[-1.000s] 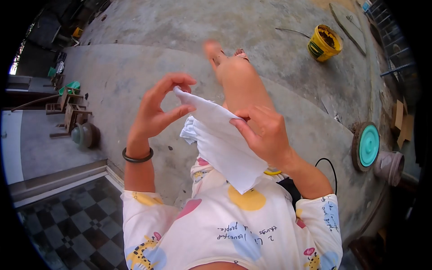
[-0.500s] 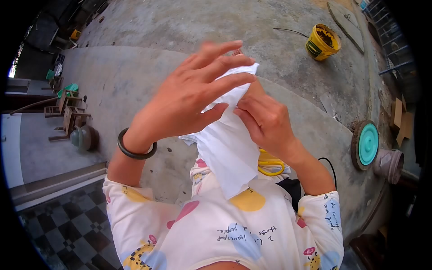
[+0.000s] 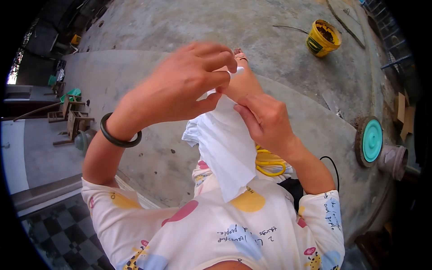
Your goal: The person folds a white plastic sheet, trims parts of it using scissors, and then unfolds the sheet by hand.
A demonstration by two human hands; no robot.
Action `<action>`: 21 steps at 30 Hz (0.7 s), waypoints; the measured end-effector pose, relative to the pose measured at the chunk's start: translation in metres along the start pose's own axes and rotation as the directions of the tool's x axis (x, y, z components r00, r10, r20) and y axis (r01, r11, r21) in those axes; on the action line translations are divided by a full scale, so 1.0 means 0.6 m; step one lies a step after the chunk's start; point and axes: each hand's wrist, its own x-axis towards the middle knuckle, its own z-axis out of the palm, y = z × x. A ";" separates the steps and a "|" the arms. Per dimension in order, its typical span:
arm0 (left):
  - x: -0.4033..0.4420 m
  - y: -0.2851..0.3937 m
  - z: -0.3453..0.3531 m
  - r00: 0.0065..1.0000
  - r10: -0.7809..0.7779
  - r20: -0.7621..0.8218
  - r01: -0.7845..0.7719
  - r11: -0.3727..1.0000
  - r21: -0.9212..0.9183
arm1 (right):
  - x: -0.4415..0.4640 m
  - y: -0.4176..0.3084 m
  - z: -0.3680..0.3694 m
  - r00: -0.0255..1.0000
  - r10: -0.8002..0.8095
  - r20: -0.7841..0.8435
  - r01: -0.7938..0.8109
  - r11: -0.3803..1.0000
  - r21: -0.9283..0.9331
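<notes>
A white cloth hangs over my lap, its top partly hidden behind my left hand. My right hand pinches the cloth's upper right edge between thumb and fingers. Above and left of it, my left hand, with a dark bangle on the wrist, has curled fingers and the thumb close to the index finger. Whatever lies between those fingertips is too small or hidden to make out. Yellow scissor-like handles lie on my lap, right of the cloth. A bare leg and sandalled foot stretch out beyond the hands.
On the concrete floor ahead stands a dirty yellow bucket. To the right are a round turquoise lid, a greyish bucket and cardboard. Small wooden stools stand at the left, near a tiled floor.
My left hand has shifted left, and its spread fingers have curled inward. The right hand keeps its pinch on the cloth. More of the foot shows, and the view has shifted slightly.
</notes>
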 end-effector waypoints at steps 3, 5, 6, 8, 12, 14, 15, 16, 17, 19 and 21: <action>0.002 0.012 0.024 0.996 0.018 -0.085 -0.018 1.000 -0.007 | 0.006 0.001 0.001 0.999 -0.036 -0.030 0.036 0.999 0.000; 0.008 0.016 0.039 0.990 0.039 -0.133 -0.041 0.999 -0.008 | 0.009 -0.001 0.001 0.998 -0.053 -0.037 0.053 0.999 -0.002; 0.010 0.014 0.037 0.994 0.057 -0.097 -0.060 0.998 -0.022 | 0.012 -0.004 -0.001 0.998 -0.059 -0.033 0.059 0.998 0.000; 0.014 0.010 0.029 0.995 0.095 -0.026 -0.096 0.994 -0.052 | 0.012 -0.006 -0.004 0.997 -0.066 -0.029 0.066 0.998 -0.006; 0.008 0.011 0.016 0.997 0.073 0.016 -0.072 0.996 -0.049 | 0.008 0.000 -0.011 0.997 -0.070 -0.017 0.069 0.997 -0.035; 0.004 0.012 0.011 0.992 0.114 -0.046 -0.115 0.993 -0.025 | 0.008 0.001 -0.013 0.998 -0.068 0.001 0.068 0.997 -0.043; 0.003 0.015 0.008 0.993 0.107 -0.051 -0.108 0.994 -0.013 | 0.010 -0.002 -0.015 0.998 -0.065 0.014 0.065 0.997 -0.045; 0.001 0.019 0.005 0.994 0.099 -0.056 -0.099 0.995 -0.002 | 0.011 -0.005 -0.017 0.998 -0.061 0.027 0.062 0.997 -0.045; 0.000 0.022 0.003 0.994 0.090 -0.061 -0.090 0.996 0.011 | 0.014 -0.008 -0.022 0.996 -0.080 0.032 0.081 0.996 -0.043; -0.006 0.025 -0.004 0.996 0.055 -0.069 -0.052 0.998 0.042 | 0.019 -0.011 -0.031 0.992 -0.120 0.040 0.122 0.992 -0.040; -0.014 0.030 -0.011 0.997 0.026 -0.075 -0.021 0.998 0.060 | 0.019 -0.004 -0.039 0.984 -0.173 0.033 0.172 0.985 0.018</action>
